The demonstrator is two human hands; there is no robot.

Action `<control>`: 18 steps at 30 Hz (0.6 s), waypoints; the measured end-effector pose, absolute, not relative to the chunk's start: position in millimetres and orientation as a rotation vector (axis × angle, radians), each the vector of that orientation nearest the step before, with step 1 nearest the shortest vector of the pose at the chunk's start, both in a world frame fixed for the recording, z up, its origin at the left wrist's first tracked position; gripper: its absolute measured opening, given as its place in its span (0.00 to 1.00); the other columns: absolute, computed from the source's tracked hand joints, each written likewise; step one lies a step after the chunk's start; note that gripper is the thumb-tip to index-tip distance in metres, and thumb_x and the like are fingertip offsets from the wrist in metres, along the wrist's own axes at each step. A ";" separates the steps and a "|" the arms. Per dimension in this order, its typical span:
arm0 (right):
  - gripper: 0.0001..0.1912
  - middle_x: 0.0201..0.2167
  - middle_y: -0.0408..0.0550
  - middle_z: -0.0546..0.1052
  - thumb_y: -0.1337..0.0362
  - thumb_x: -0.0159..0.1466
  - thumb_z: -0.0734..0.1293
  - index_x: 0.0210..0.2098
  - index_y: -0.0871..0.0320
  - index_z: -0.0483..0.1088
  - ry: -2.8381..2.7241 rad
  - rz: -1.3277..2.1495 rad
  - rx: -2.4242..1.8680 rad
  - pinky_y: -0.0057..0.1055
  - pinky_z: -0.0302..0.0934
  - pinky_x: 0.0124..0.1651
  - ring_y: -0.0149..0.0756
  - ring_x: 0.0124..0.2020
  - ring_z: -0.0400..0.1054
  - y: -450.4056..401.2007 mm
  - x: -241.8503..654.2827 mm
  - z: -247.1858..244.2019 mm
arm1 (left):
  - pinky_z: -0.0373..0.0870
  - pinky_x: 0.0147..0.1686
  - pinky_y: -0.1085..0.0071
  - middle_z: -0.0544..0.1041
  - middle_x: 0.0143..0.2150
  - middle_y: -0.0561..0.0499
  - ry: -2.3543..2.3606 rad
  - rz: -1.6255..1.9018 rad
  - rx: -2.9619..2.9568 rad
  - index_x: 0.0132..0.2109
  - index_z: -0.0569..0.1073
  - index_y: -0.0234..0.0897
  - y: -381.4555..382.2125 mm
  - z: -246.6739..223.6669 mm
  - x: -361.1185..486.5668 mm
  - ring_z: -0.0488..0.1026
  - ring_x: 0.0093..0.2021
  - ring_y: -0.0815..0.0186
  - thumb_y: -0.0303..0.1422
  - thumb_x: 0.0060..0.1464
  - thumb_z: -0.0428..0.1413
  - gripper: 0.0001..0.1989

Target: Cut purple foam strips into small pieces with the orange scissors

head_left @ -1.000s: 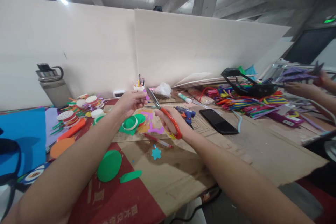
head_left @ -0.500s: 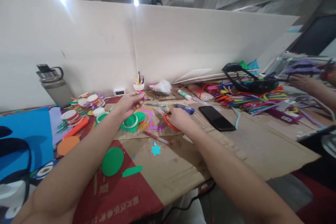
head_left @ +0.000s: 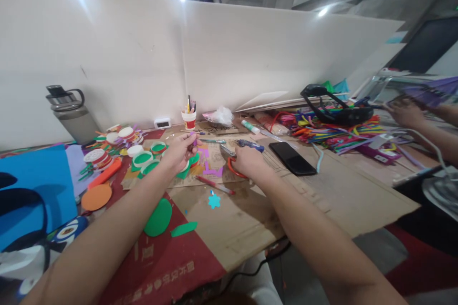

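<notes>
My left hand (head_left: 182, 152) is pinched round a small purple piece (head_left: 193, 139), mostly covered by the fingers. My right hand (head_left: 247, 161) grips red-handled scissors (head_left: 234, 169), blades pointing toward the back left, apart from the purple piece. Purple scraps (head_left: 212, 170) lie on the cardboard between the hands. Beneath and beside my left wrist are green discs in white rims (head_left: 158, 147). In front of the hands lie a red pen (head_left: 215, 185) and a blue star-shaped cutout (head_left: 214, 200). A green circle (head_left: 158, 218) and a green strip (head_left: 183, 229) rest nearer to me.
A black phone (head_left: 292, 158) lies right of my right hand, with a blue-handled tool (head_left: 249, 145) behind it. A grey bottle (head_left: 73, 113) and a pen cup (head_left: 189, 118) stand by the white partition (head_left: 229, 57). Another person's hand (head_left: 406, 112) works at the right, past colourful pipe cleaners (head_left: 336, 134).
My left hand has come slightly nearer and right, still pinching the purple piece. The scissors remain in my right hand, which has shifted little. At the right, the other person's hands and purple item moved.
</notes>
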State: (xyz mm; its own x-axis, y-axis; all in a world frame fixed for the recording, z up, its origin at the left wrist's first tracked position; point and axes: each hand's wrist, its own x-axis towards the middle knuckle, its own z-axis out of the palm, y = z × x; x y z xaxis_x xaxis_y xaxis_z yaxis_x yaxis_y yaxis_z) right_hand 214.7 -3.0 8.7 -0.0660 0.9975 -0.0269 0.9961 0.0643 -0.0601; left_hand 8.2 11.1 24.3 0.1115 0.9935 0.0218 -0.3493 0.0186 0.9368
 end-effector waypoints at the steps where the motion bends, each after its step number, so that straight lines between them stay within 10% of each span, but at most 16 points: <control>1: 0.21 0.42 0.67 0.78 0.61 0.62 0.61 0.49 0.67 0.73 -2.296 0.090 -2.125 0.39 0.67 0.44 0.54 0.46 0.74 -3.3 215.5 7.8 | 0.54 0.15 0.82 0.72 0.25 0.52 0.864 1.295 0.985 0.35 0.71 0.31 10.2 23.0 8.2 0.63 0.17 0.77 0.30 0.50 0.62 0.09; 18: 0.13 0.44 0.60 0.79 0.65 0.66 0.61 0.44 0.61 0.76 -2.450 -0.032 -1.943 0.32 0.64 0.46 0.44 0.47 0.74 18.4 184.3 35.5 | 0.52 0.15 0.80 0.79 0.29 0.47 0.592 1.255 1.060 0.39 0.76 0.32 3.1 -13.8 -4.2 0.61 0.14 0.79 0.34 0.49 0.64 0.11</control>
State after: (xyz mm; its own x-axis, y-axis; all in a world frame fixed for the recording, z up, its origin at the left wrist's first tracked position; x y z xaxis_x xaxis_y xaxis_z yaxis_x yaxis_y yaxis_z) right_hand 184.3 18.4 35.5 -0.2278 0.9734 0.0242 0.9737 0.2276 0.0071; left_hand -4.2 3.1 -13.8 0.2578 0.9496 0.1786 -0.4658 -0.0398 0.8840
